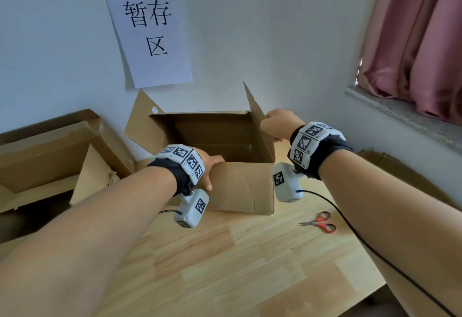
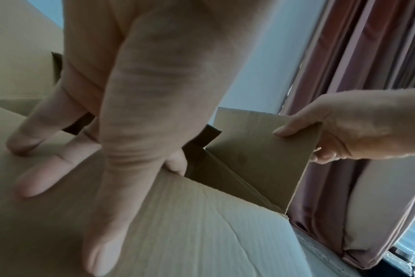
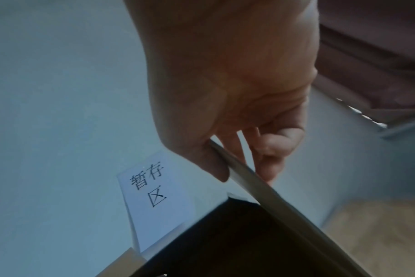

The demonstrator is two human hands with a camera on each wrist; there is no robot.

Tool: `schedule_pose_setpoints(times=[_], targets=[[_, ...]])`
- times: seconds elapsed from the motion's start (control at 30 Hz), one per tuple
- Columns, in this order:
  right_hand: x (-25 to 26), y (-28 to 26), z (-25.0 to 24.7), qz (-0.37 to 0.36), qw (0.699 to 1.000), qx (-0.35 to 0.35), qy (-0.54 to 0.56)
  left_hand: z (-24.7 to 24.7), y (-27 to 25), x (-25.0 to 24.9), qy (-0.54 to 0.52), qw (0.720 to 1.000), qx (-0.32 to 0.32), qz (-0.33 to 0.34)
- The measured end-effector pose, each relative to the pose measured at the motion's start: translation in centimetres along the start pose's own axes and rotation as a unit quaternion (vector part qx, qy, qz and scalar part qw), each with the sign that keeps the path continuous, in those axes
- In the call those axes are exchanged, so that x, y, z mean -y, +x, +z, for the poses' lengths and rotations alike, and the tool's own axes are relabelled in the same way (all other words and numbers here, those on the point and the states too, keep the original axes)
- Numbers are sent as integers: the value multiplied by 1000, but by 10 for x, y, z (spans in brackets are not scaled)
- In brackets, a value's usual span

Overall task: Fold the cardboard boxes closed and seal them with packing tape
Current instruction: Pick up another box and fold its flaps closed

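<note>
Open box (image 1: pixel 225 166) sits on the wood table (image 1: pixel 237 266), back near the white wall, top flaps not yet folded. Around it: second box (image 1: pixel 50 156), bigger, torn edges, on the left just beside it; red-handled scissors (image 1: pixel 321 222) on the table to the right, apart from the box; black cable (image 1: pixel 362 239) trailing from the right wrist unit across the table; paper sign (image 1: pixel 150 33) with printed characters on the wall behind; pink curtain (image 1: pixel 420 41) over a speckled stone sill (image 1: pixel 400 111) at right. No tape in view. Left hand (image 1: pixel 208 169) is over the near flap, which is folded down outside the front wall; right hand (image 1: pixel 277 124) holds the upright right flap (image 1: pixel 257 121) at its outer edge. Head view hides the fingers behind the wrist units. Left wrist view shows left fingers (image 2: pixel 47 168) straight, spread flat on the cardboard, thumb hooked over the edge, gripping nothing; it also shows the right thumb on the flap's inner face. Right wrist view shows the flap edge-on, pinched between thumb and curled fingers (image 3: pixel 282 144), dark box interior below. Cardboard is plain brown, corrugated, ribbed, creased on the front.
</note>
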State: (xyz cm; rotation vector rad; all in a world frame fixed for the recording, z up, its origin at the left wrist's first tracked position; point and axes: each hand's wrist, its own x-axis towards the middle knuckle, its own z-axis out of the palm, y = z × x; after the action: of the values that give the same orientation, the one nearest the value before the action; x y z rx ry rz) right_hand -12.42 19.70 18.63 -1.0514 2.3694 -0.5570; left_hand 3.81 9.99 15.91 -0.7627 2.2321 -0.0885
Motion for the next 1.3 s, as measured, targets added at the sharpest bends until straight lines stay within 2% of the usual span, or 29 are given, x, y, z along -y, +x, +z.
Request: schedule_pose_setpoints(times=[0.07,0.23,0.4,0.5,0.6,0.7,0.87,1.03,1.17,1.3], targets=[[8,-1,-8,-3,1000,-10,-26,2,0,2,4,1000,-6,1],[21,5,-14,-10,991,-50,-121,3,4,8,-14,1000,27,-1],[31,9,-2,-3,986,-11,-169,6,9,11,-22,999,29,9],[37,6,3,-12,984,20,-179,-8,2,12,-16,999,39,34],[40,2,9,-20,980,28,-195,-26,3,24,-56,996,39,63],[43,-2,8,-25,976,37,-212,-45,12,43,-91,994,-5,62],[36,1,-2,-25,983,40,-177,-78,35,56,-16,997,-61,48],[23,4,-8,-18,989,70,-132,-104,66,68,-57,986,-148,47],[13,8,-14,-28,993,94,-62,-123,83,72,-52,984,-162,42],[8,13,-15,-45,989,125,-72,-136,98,74,-73,982,-171,22]])
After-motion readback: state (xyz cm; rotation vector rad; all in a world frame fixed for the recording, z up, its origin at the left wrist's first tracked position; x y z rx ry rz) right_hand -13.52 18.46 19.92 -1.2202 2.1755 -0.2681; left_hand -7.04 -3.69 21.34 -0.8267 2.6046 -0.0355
